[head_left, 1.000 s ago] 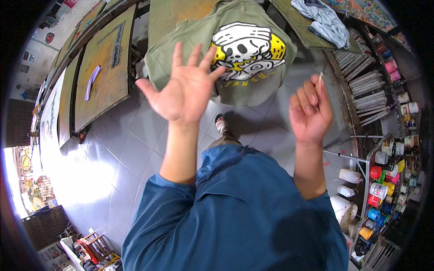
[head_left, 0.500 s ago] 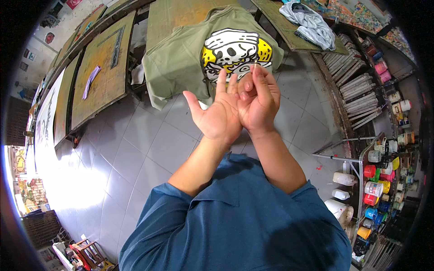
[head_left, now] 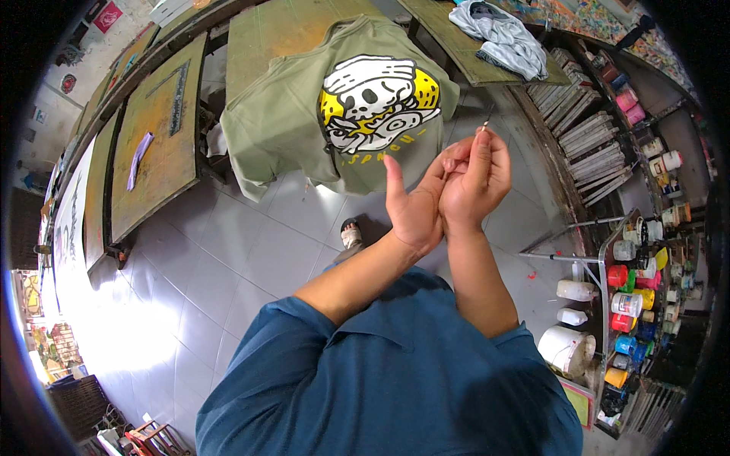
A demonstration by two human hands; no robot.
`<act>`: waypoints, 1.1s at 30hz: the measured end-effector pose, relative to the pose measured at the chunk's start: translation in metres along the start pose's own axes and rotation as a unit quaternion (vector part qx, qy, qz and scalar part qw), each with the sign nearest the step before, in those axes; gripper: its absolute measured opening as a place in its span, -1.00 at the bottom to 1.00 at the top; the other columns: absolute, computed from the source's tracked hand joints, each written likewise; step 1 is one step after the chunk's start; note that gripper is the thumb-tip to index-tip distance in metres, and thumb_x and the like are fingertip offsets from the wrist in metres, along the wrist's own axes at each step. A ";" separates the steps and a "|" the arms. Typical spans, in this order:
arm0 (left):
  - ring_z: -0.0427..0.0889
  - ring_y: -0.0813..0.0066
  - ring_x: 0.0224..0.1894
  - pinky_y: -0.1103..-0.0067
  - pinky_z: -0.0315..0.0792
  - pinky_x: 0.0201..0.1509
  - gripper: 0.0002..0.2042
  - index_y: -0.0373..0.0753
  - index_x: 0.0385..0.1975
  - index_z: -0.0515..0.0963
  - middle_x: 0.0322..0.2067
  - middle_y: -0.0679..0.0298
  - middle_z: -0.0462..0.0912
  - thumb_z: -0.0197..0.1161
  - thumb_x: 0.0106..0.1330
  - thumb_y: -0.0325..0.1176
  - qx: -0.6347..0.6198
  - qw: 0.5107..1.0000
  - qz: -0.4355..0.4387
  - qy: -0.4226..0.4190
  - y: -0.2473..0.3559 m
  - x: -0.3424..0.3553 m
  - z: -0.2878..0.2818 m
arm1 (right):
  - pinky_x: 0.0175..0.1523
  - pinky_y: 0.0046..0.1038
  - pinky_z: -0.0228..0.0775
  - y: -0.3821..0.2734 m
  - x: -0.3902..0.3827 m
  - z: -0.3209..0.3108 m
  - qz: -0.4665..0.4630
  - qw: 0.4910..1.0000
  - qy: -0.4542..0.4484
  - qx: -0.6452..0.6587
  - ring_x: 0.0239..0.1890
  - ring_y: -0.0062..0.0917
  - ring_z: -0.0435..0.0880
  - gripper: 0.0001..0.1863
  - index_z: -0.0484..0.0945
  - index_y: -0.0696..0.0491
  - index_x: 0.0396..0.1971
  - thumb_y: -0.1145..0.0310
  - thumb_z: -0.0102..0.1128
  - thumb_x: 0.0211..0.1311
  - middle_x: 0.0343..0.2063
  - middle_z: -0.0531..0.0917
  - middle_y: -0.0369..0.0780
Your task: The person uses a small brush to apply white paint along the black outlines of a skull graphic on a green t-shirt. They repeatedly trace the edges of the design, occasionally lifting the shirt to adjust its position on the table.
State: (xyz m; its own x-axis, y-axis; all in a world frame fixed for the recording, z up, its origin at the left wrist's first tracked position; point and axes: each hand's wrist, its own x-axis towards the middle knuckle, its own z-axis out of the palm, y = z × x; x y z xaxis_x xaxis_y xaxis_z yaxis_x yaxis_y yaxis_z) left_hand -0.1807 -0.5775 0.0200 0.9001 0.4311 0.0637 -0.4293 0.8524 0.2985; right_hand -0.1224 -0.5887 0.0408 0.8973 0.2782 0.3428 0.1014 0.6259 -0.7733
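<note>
My right hand [head_left: 475,186] is closed in a pinch on a short thin stick [head_left: 486,126], whose pale tip pokes out above the fingertips. It is too small to tell its kind. Against that hand leans my left hand [head_left: 417,215], palm up, thumb raised and fingers stretched toward the right hand, which partly hides them. The left hand holds nothing I can see. Beyond both hands an olive-green shirt [head_left: 277,114] is draped over a board, its lower part hanging past the near edge. A white, yellow and black cartoon print [head_left: 370,99] covers its middle.
Stained boards [head_left: 156,144] stand at the left, one bearing a purple cloth strip [head_left: 140,161]. A grey garment [head_left: 502,42] lies on the far right board. Paint tubs [head_left: 627,305] fill a rack at right, near a white bucket [head_left: 563,348]. Grey floor tiles [head_left: 251,228] lie below.
Both hands have shifted right and nearer to me, the right one still pinching the stick. The left fingers now lie more behind the right hand. My foot has come into view.
</note>
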 end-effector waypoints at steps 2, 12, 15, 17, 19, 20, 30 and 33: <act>0.11 0.27 0.37 0.42 -0.04 0.42 0.12 -0.35 0.36 -0.03 0.35 0.12 0.08 -0.39 0.04 0.61 0.002 0.999 -0.035 -0.016 -0.004 0.002 0.001 | -0.60 -0.67 0.16 0.003 0.009 -0.005 -0.031 0.999 0.020 -0.037 -0.70 -0.71 0.33 -0.76 0.42 0.20 -0.25 0.29 0.02 0.37 -0.69 0.45 -0.31; 0.00 0.37 0.40 0.33 -0.18 0.40 -0.01 -0.04 0.42 -0.12 0.37 0.33 0.06 -0.50 0.10 0.57 0.111 0.952 -0.281 -0.041 0.025 0.012 -0.023 | -0.54 -0.65 0.20 0.041 0.076 -0.014 -0.015 0.988 0.140 -0.062 -0.66 -0.68 0.37 -0.80 0.44 0.17 -0.27 0.31 0.03 0.37 -0.59 0.50 -0.29; 0.23 0.09 0.29 0.26 -0.11 0.37 0.06 -0.18 0.40 -0.07 0.31 0.06 0.19 -0.49 0.06 0.59 0.235 0.895 -0.365 -0.108 0.097 0.030 -0.035 | -0.51 -0.65 0.22 0.061 0.081 -0.012 -0.011 0.992 0.089 -0.090 -0.64 -0.68 0.38 -0.81 0.46 0.19 -0.26 0.34 0.04 0.36 -0.57 0.49 -0.30; 0.31 0.02 0.25 0.23 -0.06 0.37 0.05 -0.31 0.36 0.02 0.25 -0.05 0.27 -0.45 0.11 0.55 0.310 0.881 -0.327 -0.147 0.152 0.042 -0.039 | -0.50 -0.65 0.23 0.073 0.085 -0.010 0.011 0.992 0.088 -0.088 -0.62 -0.69 0.38 -0.81 0.46 0.20 -0.25 0.36 0.03 0.36 -0.56 0.47 -0.30; 0.39 0.03 0.20 0.26 0.03 0.34 -0.03 -0.41 0.28 0.15 0.18 -0.11 0.36 -0.40 0.20 0.45 0.411 0.863 -0.246 -0.159 0.206 0.067 -0.037 | -0.49 -0.64 0.24 0.083 0.090 -0.010 0.020 0.992 0.080 -0.093 -0.61 -0.69 0.37 -0.82 0.46 0.21 -0.25 0.37 0.02 0.37 -0.56 0.46 -0.30; 0.42 0.05 0.18 0.30 0.08 0.32 -0.09 -0.44 0.24 0.21 0.13 -0.12 0.42 -0.38 0.26 0.39 0.468 0.840 -0.224 -0.160 0.234 0.086 -0.030 | -0.48 -0.63 0.24 0.086 0.093 -0.011 0.019 0.993 0.074 -0.093 -0.60 -0.69 0.37 -0.82 0.46 0.21 -0.25 0.38 0.01 0.37 -0.56 0.45 -0.31; 0.58 0.22 -0.04 0.39 0.40 0.06 -0.21 -0.44 0.05 0.44 -0.08 -0.06 0.58 0.24 0.08 0.24 0.886 0.453 0.043 0.088 0.304 0.283 -0.078 | -0.48 -0.63 0.22 0.105 0.119 -0.003 -0.043 0.980 0.131 -0.145 -0.60 -0.69 0.35 -0.84 0.47 0.21 -0.24 0.42 0.00 0.37 -0.55 0.45 -0.29; 0.63 0.28 -0.29 0.45 0.47 -0.17 -0.32 -0.43 -0.36 0.60 -0.38 -0.01 0.64 0.32 -0.01 0.26 0.912 0.407 -0.044 0.039 0.296 0.313 -0.086 | -0.50 -0.59 0.20 0.103 0.114 -0.010 -0.022 0.968 0.180 -0.171 -0.61 -0.65 0.34 -0.86 0.47 0.20 -0.24 0.43 0.03 0.34 -0.51 0.46 -0.27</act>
State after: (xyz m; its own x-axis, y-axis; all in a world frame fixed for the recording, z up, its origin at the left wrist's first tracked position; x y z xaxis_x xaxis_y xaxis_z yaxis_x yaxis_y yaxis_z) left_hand -0.0324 -0.1652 0.0465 0.8706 0.4908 -0.0334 0.4370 -0.7405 0.5105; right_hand -0.0057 -0.5003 -0.0052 0.9742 -0.0549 0.2187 0.2243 0.3361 -0.9147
